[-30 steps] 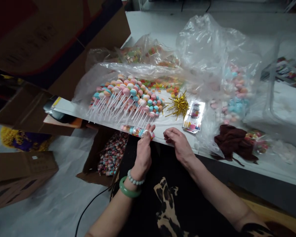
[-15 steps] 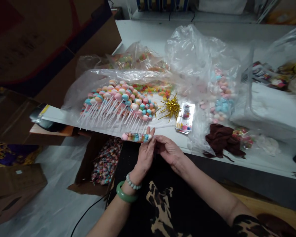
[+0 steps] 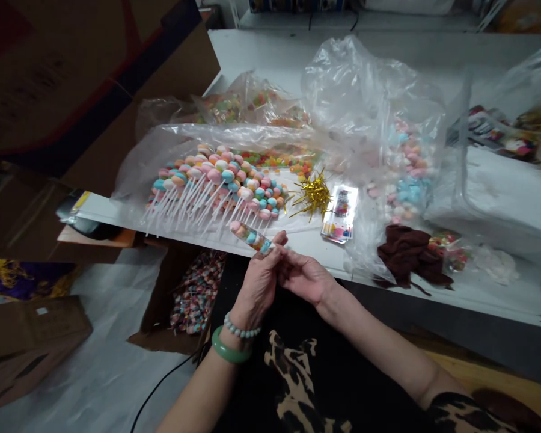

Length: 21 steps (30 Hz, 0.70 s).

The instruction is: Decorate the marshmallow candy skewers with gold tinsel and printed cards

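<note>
My left hand point(image 3: 262, 273), with a bead bracelet and a green bangle at the wrist, is closed around the lower end of a wrapped marshmallow lollipop point(image 3: 251, 236). The lollipop's pink, blue and white pieces show through a printed clear sleeve, its top tilted up to the left. Against the left thumb, my right hand point(image 3: 307, 278) is closed in a pinch at the lollipop's lower end. What its fingertips grip is hidden. Just beyond the hands lie unwrapped marshmallow lollipops point(image 3: 216, 174) in a pile with white sticks, gold twist ties point(image 3: 314, 193) and a stack of printed sleeves point(image 3: 340, 211).
A clear plastic bag point(image 3: 342, 78) and loose marshmallows point(image 3: 410, 180) spread over the white table point(image 3: 261, 51). A brown cloth point(image 3: 408, 255) lies at the right. Below the table edge, an open carton point(image 3: 155, 313) holds many wrapped sweets. A large cardboard box point(image 3: 175, 78) leans in at upper left.
The wrapped lollipop has turned from nearly level to slanting, its pink tip now higher and further right. My fingers have shifted slightly around its lower end.
</note>
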Motion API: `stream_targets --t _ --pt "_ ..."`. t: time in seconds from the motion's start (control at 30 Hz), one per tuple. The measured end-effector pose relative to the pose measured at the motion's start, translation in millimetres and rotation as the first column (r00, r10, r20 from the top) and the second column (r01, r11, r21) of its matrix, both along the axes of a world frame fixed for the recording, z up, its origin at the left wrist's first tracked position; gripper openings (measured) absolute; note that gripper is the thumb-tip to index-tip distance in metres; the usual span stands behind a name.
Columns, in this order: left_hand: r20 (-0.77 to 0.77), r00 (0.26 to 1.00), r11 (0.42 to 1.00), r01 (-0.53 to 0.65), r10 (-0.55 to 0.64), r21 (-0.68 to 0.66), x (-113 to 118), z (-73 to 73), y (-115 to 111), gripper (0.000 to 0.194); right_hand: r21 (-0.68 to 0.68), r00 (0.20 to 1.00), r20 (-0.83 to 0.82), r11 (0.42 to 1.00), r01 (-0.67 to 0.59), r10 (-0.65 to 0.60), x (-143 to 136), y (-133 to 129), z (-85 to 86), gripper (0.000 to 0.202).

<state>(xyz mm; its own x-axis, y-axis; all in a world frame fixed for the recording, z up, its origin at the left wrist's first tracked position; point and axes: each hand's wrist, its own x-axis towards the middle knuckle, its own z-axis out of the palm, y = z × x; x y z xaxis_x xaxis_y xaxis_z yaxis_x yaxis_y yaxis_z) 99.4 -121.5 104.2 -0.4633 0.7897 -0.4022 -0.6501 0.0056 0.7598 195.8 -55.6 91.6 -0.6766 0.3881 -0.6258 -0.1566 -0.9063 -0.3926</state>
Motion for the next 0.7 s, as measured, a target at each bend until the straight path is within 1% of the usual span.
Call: stream_targets --t 0.03,0.07,0.1,0.13,0.17,0.2,0.23,0.27,0.3,0.33,0.37,0.4,0.43,0.47,0.5,0.53,0.57,0.6,0.63,0.67,0.7 --pt "-0.028 0.999 1.0 -0.021 0.022 0.014 -2.5 0.1 -0.1 0.017 0.159 0.999 0.043 0.987 0.013 -0.02 2.8 0.0 0.9 0.015" --pt "-0.07 0.996 0.999 -0.044 0.046 0.026 -5.1 0.2 -0.2 0.022 0.345 0.994 0.093 0.938 0.018 -0.053 5.3 -0.4 2.4 0.016" --pt "-0.116 0.991 0.997 -0.069 0.072 0.03 -7.3 0.2 -0.1 0.025 0.545 0.985 0.142 0.839 0.001 -0.093 7.0 -1.3 4.8 0.015" --pt "-0.154 0.983 0.995 -0.094 0.096 0.022 -8.5 0.3 0.3 0.026 0.733 0.973 0.186 0.679 -0.042 -0.14 7.8 -2.9 7.5 0.012" --pt "-0.169 0.98 0.994 -0.111 0.109 0.001 -8.3 0.4 1.0 0.023 0.877 0.957 0.223 0.468 -0.113 -0.187 7.3 -5.1 10.3 0.009" --pt "-0.155 0.981 0.993 -0.118 0.114 -0.021 -6.6 0.6 2.2 0.021 0.951 0.939 0.254 0.237 -0.199 -0.233 5.8 -7.9 12.7 0.008" --pt "-0.118 0.986 0.992 -0.12 0.115 -0.037 -3.5 1.1 3.6 0.022 0.959 0.917 0.279 0.027 -0.284 -0.285 3.4 -11.0 14.2 0.011" --pt "-0.07 0.991 0.992 -0.12 0.116 -0.045 0.7 2.0 5.2 0.024 0.924 0.891 0.298 -0.132 -0.36 -0.341 0.5 -13.9 14.7 0.014" --pt "-0.023 0.992 0.991 -0.121 0.12 -0.048 5.4 3.1 6.5 0.027 0.878 0.865 0.311 -0.228 -0.42 -0.394 -2.4 -16.4 14.3 0.018" --pt "0.017 0.992 0.991 -0.121 0.122 -0.049 9.9 4.6 7.5 0.028 0.848 0.841 0.321 -0.264 -0.46 -0.435 -5.0 -18.1 13.2 0.021" --pt "0.05 0.991 0.992 -0.118 0.121 -0.05 13.5 6.2 8.0 0.03 0.844 0.828 0.33 -0.252 -0.474 -0.453 -7.0 -18.9 11.8 0.023" --pt "0.076 0.99 0.992 -0.111 0.115 -0.056 15.6 8.0 7.9 0.031 0.867 0.83 0.337 -0.196 -0.458 -0.444 -8.3 -18.7 10.5 0.024" --pt "0.096 0.99 0.993 -0.1 0.106 -0.065 16.0 9.7 7.2 0.032 0.906 0.85 0.344 -0.096 -0.412 -0.399 -8.9 -17.7 9.6 0.022" --pt "0.106 0.99 0.994 -0.088 0.095 -0.072 14.8 11.3 6.1 0.033 0.938 0.885 0.341 0.057 -0.342 -0.317 -8.9 -15.9 9.2 0.02" --pt "0.111 0.991 0.995 -0.069 0.077 -0.073 12.1 12.9 4.7 0.032 0.928 0.927 0.32 0.263 -0.265 -0.197 -8.7 -13.6 9.2 0.018" --pt "0.109 0.993 0.997 -0.038 0.045 -0.067 8.4 14.5 3.1 0.031 0.842 0.963 0.266 0.496 -0.211 -0.041 -8.5 -11.0 9.2 0.016" --pt "0.1 0.995 0.998 0.005 0.001 -0.057 4.4 16.1 1.6 0.027 0.677 0.98 0.164 0.71 -0.195 0.112 -8.3 -8.3 8.9 0.017" --pt "0.085 0.995 0.997 0.062 -0.058 -0.045 0.4 17.8 0.1 0.023 0.463 0.975 0.029 0.861 -0.208 0.22 -8.2 -5.8 8.2 0.019" --pt "0.067 0.99 0.991 0.125 -0.123 -0.036 -2.9 19.5 -1.3 0.02 0.251 0.958 -0.11 0.94 -0.232 0.265 -8.3 -3.7 7.0 0.022" --pt "0.047 0.982 0.983 0.183 -0.181 -0.032 -5.5 21.1 -2.5 0.02 0.078 0.94 -0.222 0.965 -0.249 0.26 -8.5 -2.3 5.2 0.025" --pt "0.029 0.974 0.974 0.225 -0.224 -0.037 -7.3 22.4 -3.7 0.02 -0.042 0.928 -0.297 0.967 -0.25 0.226 -8.6 -1.6 3.2 0.027"
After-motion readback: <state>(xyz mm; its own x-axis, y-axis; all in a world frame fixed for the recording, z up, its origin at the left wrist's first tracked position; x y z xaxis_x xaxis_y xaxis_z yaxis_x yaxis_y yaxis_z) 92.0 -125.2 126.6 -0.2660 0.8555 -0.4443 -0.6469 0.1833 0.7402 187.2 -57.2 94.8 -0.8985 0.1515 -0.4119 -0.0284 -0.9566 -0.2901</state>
